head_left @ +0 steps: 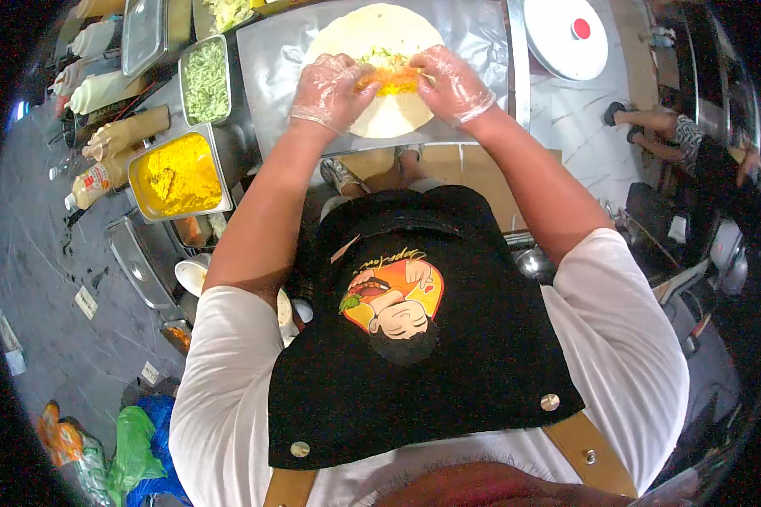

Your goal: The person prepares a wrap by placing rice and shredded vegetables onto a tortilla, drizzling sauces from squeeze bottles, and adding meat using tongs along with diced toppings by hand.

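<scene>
A large round flatbread wrap (334, 38) lies on a silver sheet (266, 51) on the counter. Across its middle are yellow filling, shredded greens and an orange-brown strip of food (389, 82); its exact kind is unclear. My left hand (334, 89), in a clear plastic glove, has its fingers closed at the strip's left end. At the other end, my right hand (454, 83), gloved alike, pinches with thumb and fingers. Both hands rest low over the wrap, and my fingers hide part of the filling.
To the left stand a metal pan of yellow rice-like food (177, 176), a pan of shredded greens (205, 80) and several squeeze bottles (106, 93). A white lid with a red knob (564, 34) lies at right. Another person's legs (655, 135) show far right.
</scene>
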Tool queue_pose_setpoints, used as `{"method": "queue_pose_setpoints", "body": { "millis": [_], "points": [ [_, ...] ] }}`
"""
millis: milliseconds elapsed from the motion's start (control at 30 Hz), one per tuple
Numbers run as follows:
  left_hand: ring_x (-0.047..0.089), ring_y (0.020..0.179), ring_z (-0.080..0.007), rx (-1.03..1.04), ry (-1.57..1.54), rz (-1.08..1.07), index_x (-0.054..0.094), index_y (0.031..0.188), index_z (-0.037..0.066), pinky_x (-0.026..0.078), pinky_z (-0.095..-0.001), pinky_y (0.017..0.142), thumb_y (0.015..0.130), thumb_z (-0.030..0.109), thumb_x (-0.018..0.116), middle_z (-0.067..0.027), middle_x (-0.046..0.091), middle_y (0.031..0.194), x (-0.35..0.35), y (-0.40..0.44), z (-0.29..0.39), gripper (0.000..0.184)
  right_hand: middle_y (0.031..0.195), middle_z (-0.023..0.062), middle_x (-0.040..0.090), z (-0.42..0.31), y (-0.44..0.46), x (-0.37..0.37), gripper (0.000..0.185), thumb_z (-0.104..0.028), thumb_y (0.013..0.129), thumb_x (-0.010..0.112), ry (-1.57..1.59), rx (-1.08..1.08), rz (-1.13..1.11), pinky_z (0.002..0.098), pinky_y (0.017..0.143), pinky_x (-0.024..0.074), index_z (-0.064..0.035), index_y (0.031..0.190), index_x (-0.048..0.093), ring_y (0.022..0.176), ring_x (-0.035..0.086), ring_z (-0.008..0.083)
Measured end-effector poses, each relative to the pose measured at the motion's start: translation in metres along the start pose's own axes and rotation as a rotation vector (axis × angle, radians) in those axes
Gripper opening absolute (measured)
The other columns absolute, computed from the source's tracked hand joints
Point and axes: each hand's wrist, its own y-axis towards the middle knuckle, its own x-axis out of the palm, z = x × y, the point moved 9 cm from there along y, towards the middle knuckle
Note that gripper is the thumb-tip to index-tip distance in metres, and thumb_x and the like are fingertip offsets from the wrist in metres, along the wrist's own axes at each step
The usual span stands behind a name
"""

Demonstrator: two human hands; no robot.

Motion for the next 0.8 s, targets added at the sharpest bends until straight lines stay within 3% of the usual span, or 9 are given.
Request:
{"method": "queue_pose_setpoints", "body": {
  "millis": [67,133,267,367,467,600,700,800],
  "points": [
    [0.069,0.091,-0.0331,0.027,0.042,-0.064,0.083,0.101,0.016,0.056,-0.0471,0.082,0.088,0.032,0.078,-0.0109,0.073,0.092,0.006,0.002,0.005,0.021,0.112,0.0188,0.070,0.002,-0.003,0.013,0.029,0.003,0.082,0.062,-0.054,-0.075,-0.103,0.0487,0.096,0.0562,-0.0029,0.109,0.070,0.108,0.067,0.0404],
    [0.069,0.093,-0.0313,0.067,0.137,-0.171,0.083,0.103,0.017,0.057,-0.0457,0.084,0.088,0.032,0.076,-0.0091,0.074,0.094,0.015,0.005,0.013,0.023,0.114,0.0190,0.070,-0.003,-0.002,0.006,0.031,0.005,0.082,0.060,0.015,-0.069,-0.054,0.0482,0.098,0.0557,-0.0026,0.110,0.070,0.110,0.067,0.0408],
    [0.069,0.093,-0.0326,0.052,0.038,-0.045,0.083,0.103,0.016,0.057,-0.0463,0.085,0.088,0.031,0.076,-0.0098,0.075,0.096,-0.001,0.003,0.006,0.022,0.116,0.0200,0.069,0.002,-0.004,-0.004,0.032,0.006,0.082,0.058,0.099,0.042,0.013,0.0478,0.101,0.0549,-0.0033,0.110,0.070,0.113,0.066,0.0412],
    [0.069,0.092,-0.0335,0.011,0.032,-0.047,0.083,0.099,0.015,0.057,-0.0472,0.085,0.087,0.030,0.079,-0.0111,0.074,0.095,-0.002,-0.004,-0.010,0.019,0.116,0.0203,0.070,-0.010,-0.011,0.000,0.031,0.006,0.083,0.058,0.005,-0.110,-0.018,0.0485,0.101,0.0544,-0.0036,0.110,0.070,0.112,0.066,0.0412],
    [0.069,0.093,-0.0335,-0.037,0.060,-0.096,0.083,0.097,0.015,0.056,-0.0470,0.086,0.088,0.032,0.079,-0.0113,0.075,0.095,-0.002,-0.008,-0.019,0.020,0.115,0.0202,0.070,-0.016,-0.009,-0.011,0.035,0.006,0.080,0.060,0.066,-0.099,0.032,0.0492,0.098,0.0548,-0.0048,0.112,0.071,0.110,0.067,0.0404],
    [0.070,0.094,-0.0333,-0.085,0.080,-0.119,0.083,0.096,0.014,0.057,-0.0468,0.088,0.089,0.034,0.079,-0.0113,0.075,0.095,0.002,-0.011,-0.024,0.022,0.115,0.0179,0.072,-0.016,-0.007,0.020,0.037,0.001,0.078,0.063,-0.168,-0.079,-0.153,0.0490,0.095,0.0555,-0.0075,0.113,0.074,0.107,0.068,0.0387],
    [0.070,0.096,-0.0327,-0.133,0.056,-0.092,0.083,0.098,0.014,0.057,-0.0465,0.090,0.090,0.038,0.077,-0.0114,0.076,0.097,-0.005,-0.011,-0.030,0.027,0.110,0.0122,0.073,-0.034,-0.006,-0.003,0.034,-0.006,0.080,0.067,-0.147,-0.177,0.016,0.0494,0.088,0.0578,-0.0109,0.112,0.076,0.099,0.070,0.0357],
    [0.070,0.098,-0.0331,-0.194,0.050,-0.108,0.083,0.098,0.012,0.057,-0.0469,0.092,0.089,0.041,0.077,-0.0120,0.077,0.100,-0.001,-0.016,-0.031,0.030,0.118,0.0155,0.072,-0.026,-0.007,0.016,0.040,0.002,0.077,0.064,-0.193,-0.073,-0.199,0.0488,0.096,0.0557,-0.0075,0.115,0.075,0.109,0.067,0.0374]
  ]
}}
